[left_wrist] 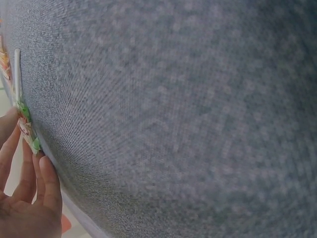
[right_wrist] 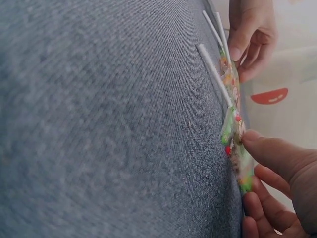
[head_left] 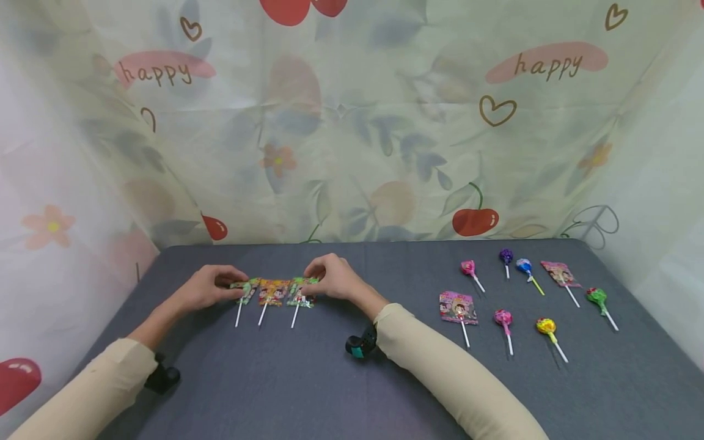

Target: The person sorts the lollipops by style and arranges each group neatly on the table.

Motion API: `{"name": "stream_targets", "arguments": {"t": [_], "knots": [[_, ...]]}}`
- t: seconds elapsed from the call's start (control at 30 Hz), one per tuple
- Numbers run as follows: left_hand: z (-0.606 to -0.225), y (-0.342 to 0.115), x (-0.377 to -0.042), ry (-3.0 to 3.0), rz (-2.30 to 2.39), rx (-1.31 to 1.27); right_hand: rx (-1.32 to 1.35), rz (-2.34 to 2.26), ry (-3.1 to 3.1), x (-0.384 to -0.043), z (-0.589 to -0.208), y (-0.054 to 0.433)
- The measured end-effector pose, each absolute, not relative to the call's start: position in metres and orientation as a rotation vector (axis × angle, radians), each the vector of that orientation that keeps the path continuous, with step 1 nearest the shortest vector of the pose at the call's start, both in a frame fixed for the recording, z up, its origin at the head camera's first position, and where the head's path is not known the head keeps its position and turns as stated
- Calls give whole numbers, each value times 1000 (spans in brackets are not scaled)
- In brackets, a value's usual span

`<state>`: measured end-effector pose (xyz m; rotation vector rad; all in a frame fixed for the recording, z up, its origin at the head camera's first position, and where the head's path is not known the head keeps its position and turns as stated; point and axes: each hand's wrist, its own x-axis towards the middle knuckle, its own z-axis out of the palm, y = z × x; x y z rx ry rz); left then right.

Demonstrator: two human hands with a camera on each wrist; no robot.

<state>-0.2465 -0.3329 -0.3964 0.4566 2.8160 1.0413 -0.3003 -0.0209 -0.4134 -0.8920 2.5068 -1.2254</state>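
Only head view shows eight assorted wrapped lollipops [head_left: 503, 318], 2–3 o'clock on grey bench [head_left: 275, 391]. At 10 o'clock: left hand [head_left: 209, 286] pinches flat green-wrapped lollipop [head_left: 247, 292]; right hand [head_left: 337, 280] pinches its green-wrapped twin [head_left: 299, 297]; flat orange-wrapped lollipop [head_left: 272, 292] between.

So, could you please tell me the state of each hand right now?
Left hand: pinching the leftmost green-wrapped lollipop of the row.
Right hand: pinching the row's rightmost green-wrapped lollipop.
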Motion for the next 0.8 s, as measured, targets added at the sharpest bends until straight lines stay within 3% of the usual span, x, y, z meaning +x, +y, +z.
{"name": "stream_targets", "arguments": {"t": [0.43, 0.8], "knots": [[-396, -332, -246, 2821, 1039, 458, -927, -1287, 2459, -307, -413, -9], [-396, -333, -245, 2816, 1049, 477, -1082, -1422, 2357, -316, -387, 39]]}}
